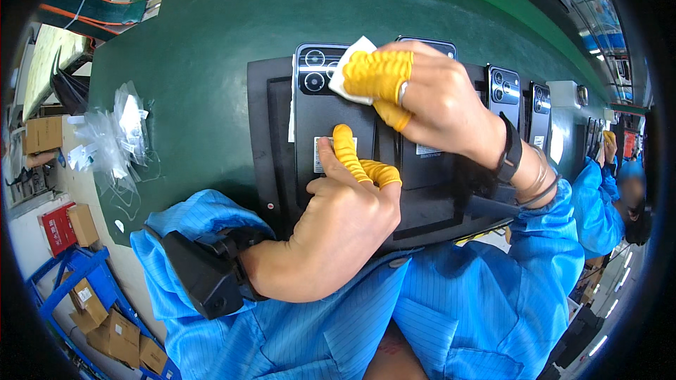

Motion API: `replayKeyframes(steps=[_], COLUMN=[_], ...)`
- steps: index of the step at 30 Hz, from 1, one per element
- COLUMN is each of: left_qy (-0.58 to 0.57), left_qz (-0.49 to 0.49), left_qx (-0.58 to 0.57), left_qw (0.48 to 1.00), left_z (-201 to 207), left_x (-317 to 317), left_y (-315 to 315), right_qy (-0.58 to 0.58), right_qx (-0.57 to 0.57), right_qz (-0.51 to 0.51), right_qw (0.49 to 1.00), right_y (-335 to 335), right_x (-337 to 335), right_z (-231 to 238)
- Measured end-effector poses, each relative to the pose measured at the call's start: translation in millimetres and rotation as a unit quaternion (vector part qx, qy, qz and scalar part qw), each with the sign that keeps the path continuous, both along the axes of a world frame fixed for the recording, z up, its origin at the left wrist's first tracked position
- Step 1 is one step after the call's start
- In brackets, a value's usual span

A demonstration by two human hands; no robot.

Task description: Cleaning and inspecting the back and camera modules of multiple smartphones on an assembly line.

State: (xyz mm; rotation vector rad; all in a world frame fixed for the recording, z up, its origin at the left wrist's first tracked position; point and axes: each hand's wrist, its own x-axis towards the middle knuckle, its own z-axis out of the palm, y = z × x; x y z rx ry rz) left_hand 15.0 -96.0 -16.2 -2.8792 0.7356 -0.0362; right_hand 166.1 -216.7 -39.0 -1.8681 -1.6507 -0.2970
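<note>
In the head view, a black smartphone with a glossy back (pixel 317 112) lies face down at the left end of a row, on a flat black tray (pixel 260 127) set on a green tabletop (pixel 211 63), its camera block (pixel 315 70) pointing away from the wearer. The left hand (pixel 345 218) is neither clenched nor wrapped around it: a finger in a ribbed yellow cot and a bare finger reach onto the phone's back beside and over a white printed label (pixel 318 162), probably to keep it from sliding; whether the thumb also grips the edge, I cannot tell. The right hand (pixel 440 102) pinches a folded white cloth (pixel 339 86) in yellow-covered fingers (pixel 377 74), holding it right beside the lenses, the folds likely giving a firm pad and the cots likely keeping skin off the glossy surface. A second black phone (pixel 422 162) lies partly under the right wrist; two more phones (pixel 504 91) stand farther right, likely lined up within easy reach. Clear crumpled plastic (pixel 116 134) sits off left, apart from the phones.
</note>
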Motion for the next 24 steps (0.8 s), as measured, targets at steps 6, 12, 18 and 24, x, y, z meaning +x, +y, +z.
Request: replayKeyframes(steps=[6, 12, 18, 24], left_qy=[0.003, 0.009, 0.007, 0.015], left_qz=[0.020, 0.005, -0.003, -0.012], left_qx=[-0.023, 0.001, 0.005, 0.001], left_qw=[1.000, 1.000, 1.000, 1.000], left_z=[-3.7, -1.0, -1.5, 1.7], left_x=[-1.1, -0.5, -0.2, 1.0], left_y=[-1.0, 0.1, -0.4, -0.1], right_qy=[-0.019, 0.066, 0.170, -0.029], right_qx=[-0.091, -0.069, 0.012, -0.034], right_qz=[0.011, -0.022, -0.125, -0.119], right_qw=[0.996, 0.995, 0.977, 0.992], right_y=[-26.1, -36.2, -30.1, -8.7], right_x=[-13.4, -11.1, 10.9, 8.0], right_z=[4.6, 11.1, 20.3, 6.2])
